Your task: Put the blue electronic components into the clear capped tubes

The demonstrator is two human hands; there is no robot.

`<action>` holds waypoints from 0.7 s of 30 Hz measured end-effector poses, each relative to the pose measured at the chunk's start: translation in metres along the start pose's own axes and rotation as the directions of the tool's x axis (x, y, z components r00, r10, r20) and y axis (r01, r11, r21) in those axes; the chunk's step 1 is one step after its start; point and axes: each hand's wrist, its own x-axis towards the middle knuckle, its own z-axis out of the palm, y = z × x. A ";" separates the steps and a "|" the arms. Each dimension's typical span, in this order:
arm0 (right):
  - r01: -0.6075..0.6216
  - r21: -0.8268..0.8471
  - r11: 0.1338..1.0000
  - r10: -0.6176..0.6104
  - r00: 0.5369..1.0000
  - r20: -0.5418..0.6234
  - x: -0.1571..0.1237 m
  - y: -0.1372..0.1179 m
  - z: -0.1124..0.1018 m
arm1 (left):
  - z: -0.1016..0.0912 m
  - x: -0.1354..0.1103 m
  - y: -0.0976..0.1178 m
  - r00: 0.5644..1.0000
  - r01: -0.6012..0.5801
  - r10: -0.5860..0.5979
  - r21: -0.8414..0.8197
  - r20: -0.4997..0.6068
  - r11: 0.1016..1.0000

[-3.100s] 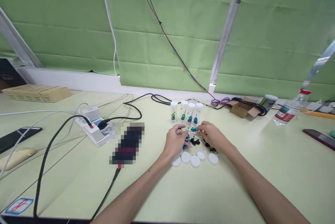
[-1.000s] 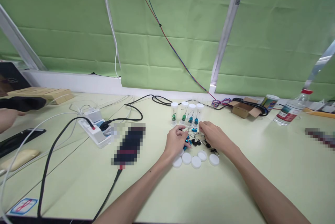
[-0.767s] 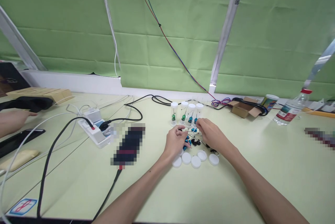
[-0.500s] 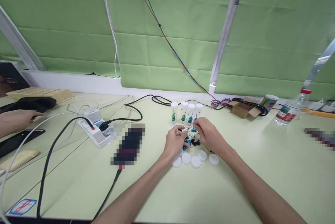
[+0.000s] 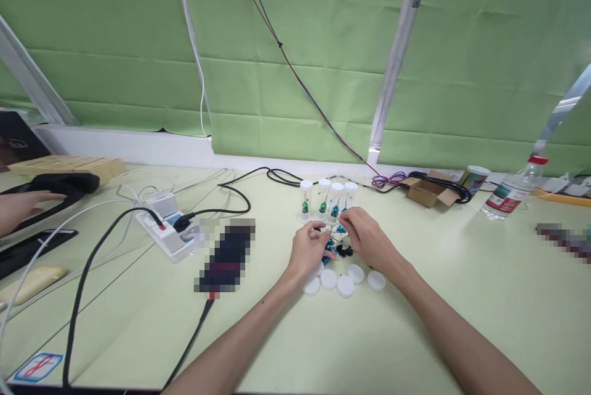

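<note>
Left hand: the left hand (image 5: 308, 250) is seen curled low over the table (image 5: 415, 352), fingers bent inward; whether anything is gripped in it cannot be told.
Right hand: the right hand (image 5: 367, 238) is held just in front of the vials, thumb and fingertips drawn together as in a pinch; what is caught there, if anything, is too small to be told.
Blue parts: the blue parts (image 5: 329, 251) are found between the two hands, some partly covered by the left fingers.
Black parts: a small cluster of black parts (image 5: 344, 251) is spotted between the hands too.
Vials: four clear vials (image 5: 335, 201) are lined up upright behind the hands, all topped in white; green pieces are shown in the left two, blue in the right two.
White discs: the white discs (image 5: 345, 286) are scattered nearest the wearer, one partly hidden by the left hand.
Left edge: another person's hand (image 5: 21, 207) is seen at a black object (image 5: 83, 184).
Right side: a labelled bottle (image 5: 508, 195) is stood upright, well apart.
</note>
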 end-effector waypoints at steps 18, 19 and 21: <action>0.035 -0.008 0.999 -0.036 0.999 -0.027 -0.002 -0.003 0.000 | -0.001 -0.002 0.003 1.000 -0.010 0.010 0.017 -0.010 1.000; 0.044 -0.004 0.999 -0.044 0.999 -0.030 -0.002 -0.004 0.000 | -0.002 -0.002 0.003 1.000 -0.012 0.012 0.023 -0.016 1.000; 0.065 0.006 0.998 -0.065 0.997 -0.035 -0.002 -0.005 0.000 | -0.002 -0.002 0.003 1.000 -0.016 0.016 0.029 -0.018 0.999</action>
